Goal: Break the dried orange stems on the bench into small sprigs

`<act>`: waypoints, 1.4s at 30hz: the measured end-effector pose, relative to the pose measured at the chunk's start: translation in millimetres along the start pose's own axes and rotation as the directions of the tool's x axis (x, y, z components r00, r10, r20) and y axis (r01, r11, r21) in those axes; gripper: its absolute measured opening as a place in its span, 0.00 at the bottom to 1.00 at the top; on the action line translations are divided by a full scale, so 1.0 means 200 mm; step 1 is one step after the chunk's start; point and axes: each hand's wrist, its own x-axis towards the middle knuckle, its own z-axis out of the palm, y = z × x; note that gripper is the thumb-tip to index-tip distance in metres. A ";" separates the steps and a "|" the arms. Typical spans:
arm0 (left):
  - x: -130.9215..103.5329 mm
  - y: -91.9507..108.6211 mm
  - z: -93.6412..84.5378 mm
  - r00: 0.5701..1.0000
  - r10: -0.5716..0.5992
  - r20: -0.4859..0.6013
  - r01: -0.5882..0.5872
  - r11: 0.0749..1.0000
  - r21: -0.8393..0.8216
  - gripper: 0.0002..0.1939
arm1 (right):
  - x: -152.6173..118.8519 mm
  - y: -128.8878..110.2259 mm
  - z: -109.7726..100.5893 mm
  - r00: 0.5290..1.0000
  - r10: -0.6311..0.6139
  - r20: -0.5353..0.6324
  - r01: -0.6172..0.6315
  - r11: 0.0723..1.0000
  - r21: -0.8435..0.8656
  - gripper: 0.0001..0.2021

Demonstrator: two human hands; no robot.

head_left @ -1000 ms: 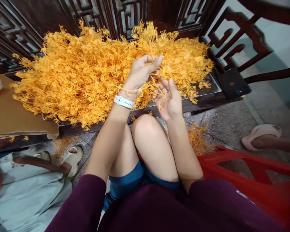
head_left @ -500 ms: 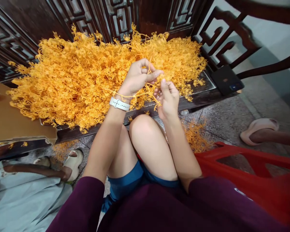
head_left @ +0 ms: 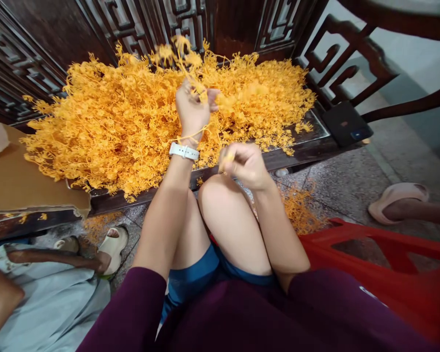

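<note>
My left hand is raised over the middle of a large heap of orange plastic flower-like sprigs. Its fingers are closed on one orange sprig, whose blurred tips stick up beyond the hand. A thin orange stem lies across that wrist, just above a pale watch. Lower and to the right, my right hand is above my knee, fingers curled in a pinch. A small blurred orange piece shows at its fingertips; its exact shape is unclear.
The heap lies on a dark wooden bench with a carved back. A black phone rests at its right end, cardboard at the left. Orange scraps litter the floor beside a red plastic stool. Other people's feet show on both sides.
My hands were close together at the sprig and have moved apart. The left went up and left with the sprig; the right came down toward my knee.
</note>
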 end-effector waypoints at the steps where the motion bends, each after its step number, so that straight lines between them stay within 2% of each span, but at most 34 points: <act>1: 0.02 0.00 -0.02 0.996 -0.020 -0.081 0.019 1.000 -0.016 0.14 | -0.02 -0.02 0.02 0.970 0.015 0.243 -0.022 0.999 0.026 0.17; 2: 0.04 0.00 -0.04 0.987 -0.057 -0.153 0.053 0.998 -0.036 0.13 | -0.04 -0.04 0.04 0.882 0.024 0.471 -0.048 0.998 0.039 0.15; 3: 0.05 0.00 -0.06 0.975 -0.105 -0.196 0.096 0.994 -0.056 0.14 | -0.05 -0.06 0.05 0.770 0.031 0.637 -0.071 0.997 0.038 0.14; 4: 0.06 0.01 -0.07 0.968 -0.151 -0.202 0.139 0.988 -0.074 0.14 | -0.06 -0.07 0.06 0.682 0.032 0.731 -0.082 0.996 0.033 0.13; 5: 0.06 0.02 -0.09 0.967 -0.183 -0.176 0.171 0.982 -0.081 0.14 | -0.06 -0.07 0.06 0.646 0.026 0.762 -0.085 0.996 0.039 0.14; 6: 0.05 0.02 -0.10 0.972 -0.193 -0.131 0.185 0.980 -0.075 0.13 | -0.06 -0.07 0.06 0.680 0.009 0.733 -0.088 0.994 0.069 0.14; 7: 0.04 0.03 -0.11 0.979 -0.187 -0.081 0.183 0.981 -0.057 0.12 | -0.05 -0.06 0.04 0.767 -0.010 0.641 -0.087 0.989 0.120 0.15; 9: 0.01 0.05 -0.13 0.988 -0.155 -0.011 0.155 0.988 0.010 0.11 | -0.02 -0.02 -0.02 0.949 -0.026 0.314 -0.050 0.971 0.233 0.20; 10: 0.00 0.06 -0.14 0.990 -0.138 0.018 0.137 0.989 0.049 0.12 | 0.01 0.00 -0.06 0.993 -0.019 0.117 -0.014 0.962 0.273 0.24; 11: 0.00 0.07 -0.15 0.991 -0.127 0.045 0.122 0.989 0.085 0.14 | 0.03 0.03 -0.09 0.998 -0.002 -0.059 0.020 0.955 0.296 0.27; 12: 0.00 0.07 -0.16 0.991 -0.118 0.068 0.110 0.988 0.112 0.17 | 0.05 0.06 -0.13 0.981 0.020 -0.193 0.042 0.949 0.312 0.30; 14: 0.00 0.07 -0.18 0.988 -0.110 0.108 0.093 0.984 0.153 0.24 | 0.07 0.10 -0.17 0.939 0.097 -0.329 0.028 0.935 0.354 0.29; 18: 0.00 0.07 -0.18 0.982 -0.081 0.169 0.053 0.985 0.164 0.28 | 0.07 0.12 -0.16 0.887 0.280 -0.368 -0.096 0.890 0.445 0.16; 21: -0.02 0.09 -0.15 0.968 -0.023 0.249 -0.008 0.992 0.125 0.24 | 0.08 0.11 -0.11 0.879 0.278 -0.388 -0.113 0.911 0.397 0.17; 24: -0.07 0.12 -0.09 0.944 -0.026 0.328 -0.008 0.995 0.104 0.19 | 0.10 0.11 -0.09 0.867 0.298 -0.399 -0.154 0.922 0.355 0.22; 26: -0.11 0.14 -0.05 0.900 -0.063 0.431 0.020 0.995 0.102 0.16 | 0.11 0.13 -0.09 0.853 0.340 -0.397 -0.189 0.909 0.372 0.25; 28: -0.15 0.15 -0.01 0.833 -0.092 0.546 0.043 0.994 0.100 0.12 | 0.11 0.16 -0.10 0.847 0.368 -0.384 -0.214 0.897 0.387 0.27; 30: -0.18 0.16 0.01 0.779 -0.112 0.617 0.062 0.993 0.102 0.10 | 0.11 0.18 -0.10 0.852 0.357 -0.384 -0.208 0.902 0.378 0.26; 31: -0.19 0.16 0.02 0.767 -0.118 0.630 0.067 0.992 0.105 0.10 | 0.11 0.18 -0.10 0.853 0.339 -0.396 -0.188 0.909 0.372 0.25; 33: -0.20 0.17 0.04 0.772 -0.120 0.625 0.064 0.992 0.113 0.11 | 0.11 0.18 -0.10 0.848 0.298 -0.438 -0.127 0.917 0.378 0.20; 36: -0.19 0.18 0.05 0.823 -0.100 0.559 0.041 0.992 0.118 0.13 | 0.10 0.18 -0.10 0.835 0.287 -0.470 -0.059 0.895 0.442 0.17; 39: -0.15 0.16 0.03 0.891 -0.087 0.446 0.048 0.994 0.098 0.16 | 0.09 0.18 -0.10 0.853 0.308 -0.421 -0.090 0.882 0.462 0.18; 42: -0.10 0.12 -0.01 0.933 -0.104 0.345 0.092 0.994 0.050 0.24 | 0.08 0.18 -0.08 0.890 0.317 -0.329 -0.158 0.889 0.429 0.22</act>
